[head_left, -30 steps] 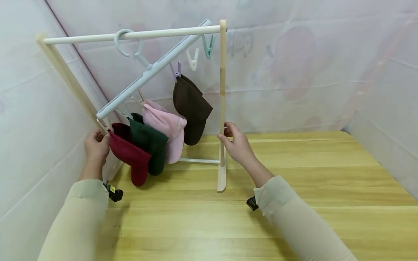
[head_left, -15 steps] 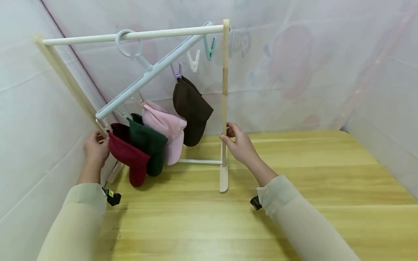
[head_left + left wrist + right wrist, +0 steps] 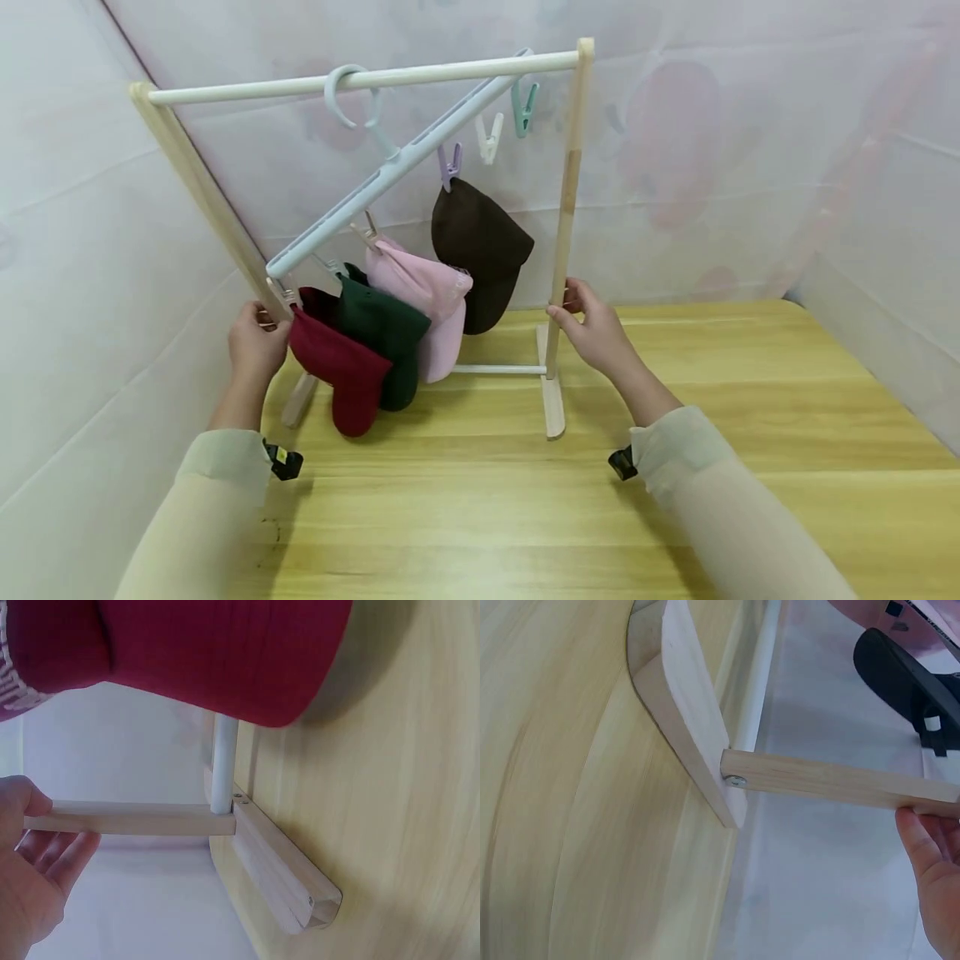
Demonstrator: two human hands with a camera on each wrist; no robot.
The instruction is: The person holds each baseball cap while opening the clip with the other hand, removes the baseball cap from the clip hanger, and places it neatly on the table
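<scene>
A small wooden rack stands on the table with a white top bar (image 3: 420, 73). My left hand (image 3: 258, 333) grips its left upright (image 3: 202, 192) low down, and my right hand (image 3: 577, 317) grips the right upright (image 3: 567, 192). A pale blue clip hanger (image 3: 390, 171) hangs tilted from the bar. It carries a red cap (image 3: 337, 367), a green cap (image 3: 382, 333), a pink cap (image 3: 427, 292) and a brown cap (image 3: 480, 242). In the left wrist view my fingers (image 3: 52, 859) wrap the upright (image 3: 127, 823) above its foot (image 3: 281, 874). The right wrist view shows the other upright (image 3: 832, 781) and its foot (image 3: 686, 720).
The wooden table (image 3: 750, 400) stretches out to the right and toward me. White fabric walls close in on the left (image 3: 90, 250) and behind the rack. A white clip (image 3: 489, 137) and a teal clip (image 3: 523, 108) hang bare on the hanger's high end.
The whole rack has slid to the right across the table, away from the left wall, with both hands still holding its uprights. The caps swing along with it.
</scene>
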